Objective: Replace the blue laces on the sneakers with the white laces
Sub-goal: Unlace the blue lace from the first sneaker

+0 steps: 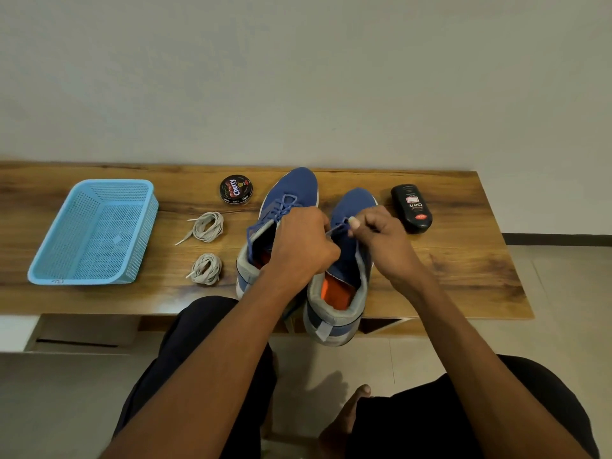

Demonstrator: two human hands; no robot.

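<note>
Two blue sneakers with grey collars and orange insoles stand side by side on the wooden table, toes pointing away. The left sneaker (291, 190) carries its blue lace threaded through the eyelets. Over the right sneaker (347, 270) my left hand (301, 243) and my right hand (381, 240) both pinch its blue lace (337, 228), which stretches between them above the tongue. Two coiled white laces lie left of the shoes, one farther back (207, 226) and one nearer (205, 269).
A light blue plastic basket (96, 279) sits at the table's left. A round shoe polish tin (236, 189) stands behind the white laces. A black polish bottle (412, 208) lies right of the shoes. The table's front edge (99, 308) runs above my knees.
</note>
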